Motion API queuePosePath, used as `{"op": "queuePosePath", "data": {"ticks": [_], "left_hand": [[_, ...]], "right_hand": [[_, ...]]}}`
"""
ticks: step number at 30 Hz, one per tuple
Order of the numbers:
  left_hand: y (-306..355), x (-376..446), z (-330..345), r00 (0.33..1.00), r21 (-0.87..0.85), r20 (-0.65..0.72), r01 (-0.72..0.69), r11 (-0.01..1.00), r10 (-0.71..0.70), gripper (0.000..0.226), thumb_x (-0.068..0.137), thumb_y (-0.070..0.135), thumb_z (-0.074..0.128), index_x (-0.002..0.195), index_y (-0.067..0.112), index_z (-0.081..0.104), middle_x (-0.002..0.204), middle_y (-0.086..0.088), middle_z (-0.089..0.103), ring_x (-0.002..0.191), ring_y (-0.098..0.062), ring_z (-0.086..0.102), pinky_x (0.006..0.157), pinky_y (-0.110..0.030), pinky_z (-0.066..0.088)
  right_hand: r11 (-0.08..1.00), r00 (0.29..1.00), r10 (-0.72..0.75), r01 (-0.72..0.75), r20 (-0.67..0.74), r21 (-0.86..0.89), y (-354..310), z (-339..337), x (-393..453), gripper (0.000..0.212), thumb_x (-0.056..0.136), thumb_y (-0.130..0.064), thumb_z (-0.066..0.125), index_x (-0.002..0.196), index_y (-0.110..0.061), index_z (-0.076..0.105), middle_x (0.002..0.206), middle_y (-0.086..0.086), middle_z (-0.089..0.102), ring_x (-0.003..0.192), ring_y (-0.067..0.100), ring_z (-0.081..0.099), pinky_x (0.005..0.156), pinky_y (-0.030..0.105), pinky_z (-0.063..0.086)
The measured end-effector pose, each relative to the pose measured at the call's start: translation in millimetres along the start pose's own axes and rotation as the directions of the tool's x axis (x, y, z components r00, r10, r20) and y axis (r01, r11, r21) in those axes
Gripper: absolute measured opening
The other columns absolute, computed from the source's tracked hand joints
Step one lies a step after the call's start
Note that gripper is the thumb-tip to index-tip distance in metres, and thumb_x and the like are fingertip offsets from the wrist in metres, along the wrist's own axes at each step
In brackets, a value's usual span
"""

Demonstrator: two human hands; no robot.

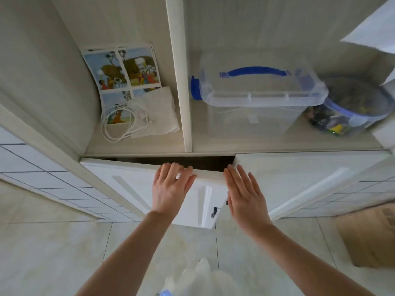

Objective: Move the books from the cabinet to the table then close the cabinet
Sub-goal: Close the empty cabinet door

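Note:
The white cabinet has two lower doors. Its left door stands ajar, swung out toward me, and a dark gap shows above it. My left hand lies flat on that door's front near the top edge, its fingertips over the edge. My right hand is flat with straight fingers beside the door's free edge, near the small dark handle. The right door looks nearly shut. No books show inside the lower cabinet; its interior is dark.
On the open shelf above lie a picture sheet, a white cable and a cloth at left. A clear box with blue handle and a round tub sit at right. A brown cardboard box stands on the tiled floor.

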State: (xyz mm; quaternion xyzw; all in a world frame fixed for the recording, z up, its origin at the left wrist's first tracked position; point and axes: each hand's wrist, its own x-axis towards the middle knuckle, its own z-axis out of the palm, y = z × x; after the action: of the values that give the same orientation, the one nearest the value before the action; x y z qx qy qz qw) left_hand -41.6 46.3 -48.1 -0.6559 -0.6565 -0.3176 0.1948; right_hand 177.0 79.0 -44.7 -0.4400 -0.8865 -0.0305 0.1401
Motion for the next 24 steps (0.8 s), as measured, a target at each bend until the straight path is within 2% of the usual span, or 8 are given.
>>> {"op": "queuePosePath", "data": {"ticks": [2,4,6,7,10,14,20,24], "left_hand": [[0,6,5,1.000,-0.017,-0.011,0.016,1.000,-0.016,0.013,0.093,0.023,0.065,0.094,0.012,0.073,0.092,-0.007,0.065,0.086,-0.028,0.059,0.078,-0.040,0.050],[-5,5,9,0.999,-0.015,0.039,0.007,1.000,-0.006,0.014,0.090,0.016,0.067,0.103,0.012,0.071,0.106,-0.010,0.065,0.105,-0.030,0.060,0.093,-0.045,0.048],[-14,0,12,0.984,0.071,0.180,-0.006,0.997,-0.007,0.036,0.087,0.016,0.069,0.122,0.015,0.062,0.128,-0.012,0.059,0.129,-0.029,0.049,0.113,-0.052,0.032],[-18,-4,12,0.970,0.109,0.241,-0.009,0.994,-0.017,0.047,0.085,0.018,0.070,0.131,0.018,0.056,0.138,-0.012,0.053,0.137,-0.027,0.042,0.117,-0.053,0.024],[-21,-8,10,0.944,0.121,0.325,0.011,0.993,-0.050,0.064,0.083,0.015,0.069,0.142,0.021,0.045,0.153,-0.011,0.038,0.145,-0.025,0.029,0.119,-0.052,0.015],[-21,-5,12,0.937,0.096,0.337,0.058,0.994,-0.087,0.073,0.086,0.015,0.066,0.150,0.017,0.031,0.159,-0.003,0.023,0.149,-0.019,0.017,0.121,-0.050,0.012],[-27,-3,16,0.917,0.138,0.392,0.024,0.990,-0.077,0.085,0.079,0.002,0.059,0.154,0.012,0.019,0.162,-0.002,0.016,0.151,-0.019,0.011,0.121,-0.050,0.010],[-26,-2,18,0.910,0.167,0.406,0.020,0.986,-0.087,0.091,0.074,0.001,0.059,0.154,0.011,0.016,0.163,-0.003,0.010,0.151,-0.021,0.008,0.121,-0.050,0.009]], "right_hand": [[0.999,0.999,0.016,-0.015,0.050,-0.035,1,0,12,0.071,0.083,-0.004,0.058,0.148,-0.001,0.030,0.156,0.016,0.028,0.146,0.030,0.022,0.116,0.048,0.024],[0.998,0.997,0.032,-0.027,0.074,-0.062,3,0,21,0.074,0.082,-0.008,0.060,0.148,0.000,0.028,0.157,0.017,0.026,0.147,0.032,0.019,0.116,0.049,0.021],[0.996,0.995,0.035,-0.026,0.098,-0.089,4,4,26,0.078,0.080,-0.009,0.062,0.149,0.000,0.026,0.156,0.018,0.025,0.147,0.036,0.016,0.116,0.050,0.019],[0.994,0.993,0.039,-0.028,0.109,-0.102,5,6,27,0.081,0.078,-0.008,0.062,0.149,0.001,0.024,0.156,0.019,0.024,0.147,0.037,0.015,0.116,0.050,0.018],[0.989,0.994,0.052,-0.037,0.100,-0.142,4,11,30,0.084,0.076,-0.004,0.061,0.149,0.004,0.021,0.157,0.023,0.020,0.146,0.039,0.016,0.116,0.052,0.016],[0.978,0.993,0.082,-0.063,0.086,-0.197,2,16,37,0.085,0.075,-0.004,0.062,0.149,0.004,0.021,0.156,0.023,0.023,0.145,0.040,0.020,0.116,0.057,0.014],[0.963,0.990,0.114,-0.090,0.079,-0.253,1,19,46,0.077,0.075,-0.003,0.056,0.146,0.007,0.027,0.147,0.024,0.038,0.136,0.043,0.037,0.114,0.060,0.024],[0.962,0.992,0.115,-0.098,0.053,-0.254,3,21,49,0.068,0.079,-0.001,0.043,0.145,0.006,0.030,0.142,0.022,0.044,0.131,0.043,0.042,0.111,0.060,0.028]]}}
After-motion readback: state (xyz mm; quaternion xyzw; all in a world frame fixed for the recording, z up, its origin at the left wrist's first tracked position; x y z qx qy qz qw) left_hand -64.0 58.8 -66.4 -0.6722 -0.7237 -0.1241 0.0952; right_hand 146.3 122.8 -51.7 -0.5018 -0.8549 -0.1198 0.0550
